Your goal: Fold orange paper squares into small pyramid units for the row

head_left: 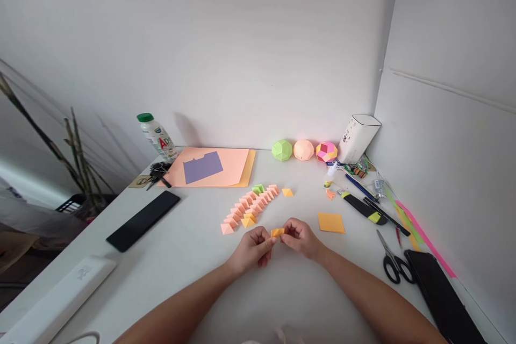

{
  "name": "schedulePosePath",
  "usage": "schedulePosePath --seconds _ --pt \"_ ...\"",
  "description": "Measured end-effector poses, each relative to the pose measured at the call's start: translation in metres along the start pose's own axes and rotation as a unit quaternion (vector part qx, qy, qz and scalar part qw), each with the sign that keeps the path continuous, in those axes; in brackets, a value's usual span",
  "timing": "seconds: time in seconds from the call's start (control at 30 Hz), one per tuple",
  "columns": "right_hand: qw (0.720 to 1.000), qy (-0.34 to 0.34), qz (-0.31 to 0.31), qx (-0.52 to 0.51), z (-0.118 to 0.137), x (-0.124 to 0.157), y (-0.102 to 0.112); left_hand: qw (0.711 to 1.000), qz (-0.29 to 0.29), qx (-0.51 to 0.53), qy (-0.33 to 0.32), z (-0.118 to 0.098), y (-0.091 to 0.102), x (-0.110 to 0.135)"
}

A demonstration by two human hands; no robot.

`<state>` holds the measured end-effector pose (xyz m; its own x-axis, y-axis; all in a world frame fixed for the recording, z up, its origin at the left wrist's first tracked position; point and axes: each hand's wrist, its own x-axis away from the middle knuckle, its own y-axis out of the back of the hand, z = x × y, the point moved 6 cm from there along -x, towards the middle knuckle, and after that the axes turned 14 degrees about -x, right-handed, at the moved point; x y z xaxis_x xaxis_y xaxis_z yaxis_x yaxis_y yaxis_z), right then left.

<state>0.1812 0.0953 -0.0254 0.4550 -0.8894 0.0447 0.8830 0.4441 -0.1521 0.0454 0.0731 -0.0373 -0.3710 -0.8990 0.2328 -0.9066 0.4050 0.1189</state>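
Observation:
A small folded piece of orange paper [277, 233] is pinched between my two hands above the white desk. My left hand [253, 247] is closed on its left end, and my right hand [300, 237] grips the right end. Just beyond my hands, folded paper pieces [242, 205] stand in two slanting rows, mostly peach, with some orange and green ones. A single orange folded piece [287, 192] lies apart from the rows. To the right of my right hand rests a flat stack of orange paper squares [331, 222].
Paper balls [281, 150] line the wall near a white holder [358, 140]. At right lie a utility knife [363, 207], scissors [393, 263] and a black case [443, 295]. Leftward are peach sheets [236, 164], a bottle [158, 137], keys [159, 172], a phone [143, 220] and a white box [60, 301].

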Motion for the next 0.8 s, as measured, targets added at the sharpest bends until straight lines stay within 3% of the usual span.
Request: schedulePosePath --seconds 0.1,0.23,0.43,0.57,0.8 --pt "0.999 0.036 -0.019 0.022 0.004 0.0 -0.001 1.0 0.001 0.03 0.001 -0.003 0.001 -0.001" --pt "0.978 0.153 -0.047 0.13 0.012 0.006 -0.004 0.999 0.007 0.047 0.005 -0.009 0.003 -0.001" --pt "0.926 0.267 0.025 0.265 0.013 0.013 -0.019 0.999 0.017 0.032 0.015 -0.008 0.006 -0.003" --pt "0.907 0.304 0.047 0.287 0.017 0.014 -0.023 0.999 0.01 0.041 0.016 -0.003 0.007 -0.005" --pt "0.91 0.305 0.067 0.272 0.018 0.013 -0.023 1.0 0.003 0.008 -0.006 -0.004 0.004 -0.003"
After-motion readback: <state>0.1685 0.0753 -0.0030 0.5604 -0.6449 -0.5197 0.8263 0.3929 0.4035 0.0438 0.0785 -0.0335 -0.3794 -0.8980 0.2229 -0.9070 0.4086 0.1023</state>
